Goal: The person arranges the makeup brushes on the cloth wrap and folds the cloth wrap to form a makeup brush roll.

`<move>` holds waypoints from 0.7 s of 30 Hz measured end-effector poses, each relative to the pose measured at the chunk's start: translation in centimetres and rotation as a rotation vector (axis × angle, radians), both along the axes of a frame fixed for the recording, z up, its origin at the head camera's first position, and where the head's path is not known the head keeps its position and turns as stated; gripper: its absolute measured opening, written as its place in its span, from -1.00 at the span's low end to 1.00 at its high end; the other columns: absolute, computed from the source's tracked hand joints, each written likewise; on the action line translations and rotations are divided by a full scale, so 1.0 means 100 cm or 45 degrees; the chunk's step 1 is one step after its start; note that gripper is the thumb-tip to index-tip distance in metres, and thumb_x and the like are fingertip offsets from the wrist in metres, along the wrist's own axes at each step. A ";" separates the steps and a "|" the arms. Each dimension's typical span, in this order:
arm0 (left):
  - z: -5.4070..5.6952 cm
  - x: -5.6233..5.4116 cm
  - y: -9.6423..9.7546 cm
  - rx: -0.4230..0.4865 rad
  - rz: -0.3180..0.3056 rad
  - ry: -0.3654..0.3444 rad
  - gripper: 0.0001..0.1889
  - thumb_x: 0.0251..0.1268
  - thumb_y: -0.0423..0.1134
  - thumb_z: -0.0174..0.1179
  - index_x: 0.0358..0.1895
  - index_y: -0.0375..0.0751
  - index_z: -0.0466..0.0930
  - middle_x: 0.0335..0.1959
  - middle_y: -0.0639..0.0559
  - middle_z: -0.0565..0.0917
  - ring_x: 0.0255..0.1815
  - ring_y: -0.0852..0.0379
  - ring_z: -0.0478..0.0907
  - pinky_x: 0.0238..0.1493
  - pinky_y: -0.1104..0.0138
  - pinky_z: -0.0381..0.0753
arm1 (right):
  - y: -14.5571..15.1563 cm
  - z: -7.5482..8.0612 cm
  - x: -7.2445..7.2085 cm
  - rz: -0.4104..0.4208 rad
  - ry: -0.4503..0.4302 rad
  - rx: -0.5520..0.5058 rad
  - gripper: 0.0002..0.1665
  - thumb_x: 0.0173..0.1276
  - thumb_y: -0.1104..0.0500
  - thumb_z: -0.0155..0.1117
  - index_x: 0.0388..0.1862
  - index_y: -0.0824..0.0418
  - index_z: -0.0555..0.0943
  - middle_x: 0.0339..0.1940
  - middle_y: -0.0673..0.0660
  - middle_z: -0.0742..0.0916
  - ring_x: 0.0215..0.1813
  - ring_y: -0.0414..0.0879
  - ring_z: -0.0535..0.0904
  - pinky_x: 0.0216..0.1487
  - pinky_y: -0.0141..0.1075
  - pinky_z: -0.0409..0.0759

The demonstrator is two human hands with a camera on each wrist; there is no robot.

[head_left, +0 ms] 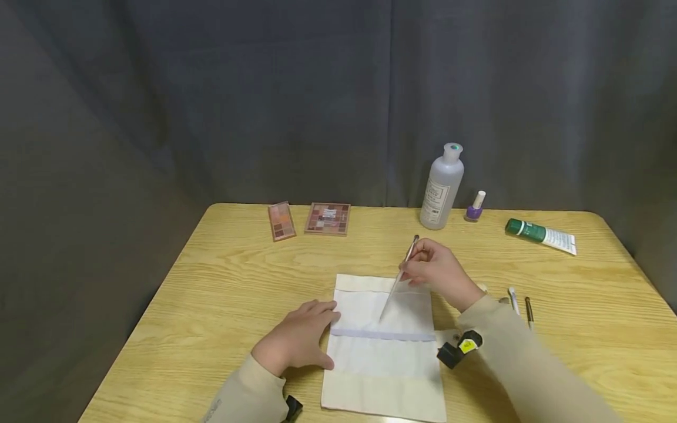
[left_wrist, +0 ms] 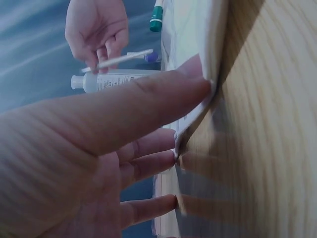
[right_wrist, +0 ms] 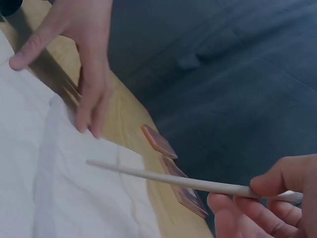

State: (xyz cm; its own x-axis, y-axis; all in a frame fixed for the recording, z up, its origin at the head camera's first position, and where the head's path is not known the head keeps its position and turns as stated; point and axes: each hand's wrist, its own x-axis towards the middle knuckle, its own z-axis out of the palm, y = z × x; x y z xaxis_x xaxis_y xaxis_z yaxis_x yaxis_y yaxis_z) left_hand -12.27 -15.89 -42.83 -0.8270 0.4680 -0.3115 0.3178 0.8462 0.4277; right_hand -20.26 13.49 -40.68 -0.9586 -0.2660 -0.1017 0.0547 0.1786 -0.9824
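A thin makeup brush [head_left: 398,279] is pinched near its bristle end by my right hand [head_left: 436,271]. Its pale handle [right_wrist: 173,179] slants down over a white cloth [head_left: 383,364] with a lavender band across it. The dark bristle tip points up and away in the head view. At the cloth's left edge lies my left hand [head_left: 298,335], fingers spread and fairly straight. Its thumb [left_wrist: 148,106] touches the cloth's edge in the left wrist view, with the other fingertips along the same border.
Two eyeshadow palettes [head_left: 328,219] lie at the back left. A clear bottle [head_left: 443,188], purple nail polish [head_left: 474,208] and a green-capped tube [head_left: 540,235] are at the back right. More brushes [head_left: 529,311] lie beside the right sleeve. A dark curtain [head_left: 296,106] hangs behind the table.
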 end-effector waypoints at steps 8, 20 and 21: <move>0.000 0.000 0.001 -0.003 0.007 0.008 -0.09 0.01 -0.03 0.57 0.47 -0.16 0.36 0.57 -0.02 0.21 0.59 -0.19 0.05 0.49 -0.13 0.09 | -0.032 -0.008 -0.007 -0.046 -0.088 -0.007 -0.52 0.33 0.36 0.34 0.12 0.36 0.33 -0.20 0.20 0.71 -0.28 -0.04 0.76 -0.23 -0.20 0.73; 0.000 -0.001 0.003 -0.043 -0.007 0.033 -0.08 -0.01 0.00 0.58 0.46 -0.15 0.37 0.56 -0.01 0.24 0.58 -0.17 0.08 0.47 -0.12 0.15 | -0.068 -0.031 -0.011 0.014 -0.101 0.033 -0.58 0.31 0.38 0.31 0.05 0.34 0.34 -0.27 0.22 0.72 -0.31 0.00 0.77 -0.31 -0.19 0.73; 0.000 -0.001 0.002 -0.043 -0.008 0.036 -0.08 -0.01 0.00 0.58 0.46 -0.15 0.37 0.56 -0.01 0.25 0.57 -0.17 0.08 0.47 -0.12 0.15 | -0.070 -0.032 -0.011 0.020 -0.100 0.021 -0.56 0.30 0.39 0.31 0.07 0.36 0.34 -0.28 0.22 0.72 -0.31 0.01 0.77 -0.32 -0.18 0.72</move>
State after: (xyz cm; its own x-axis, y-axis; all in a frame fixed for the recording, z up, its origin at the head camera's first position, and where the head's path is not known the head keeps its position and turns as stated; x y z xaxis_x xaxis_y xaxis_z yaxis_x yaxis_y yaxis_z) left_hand -12.35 -15.66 -42.79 -0.8328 0.4627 -0.3040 0.3344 0.8580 0.3899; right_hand -21.34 6.49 -43.93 -0.9432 -0.2785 -0.1813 0.1289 0.1962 -0.9721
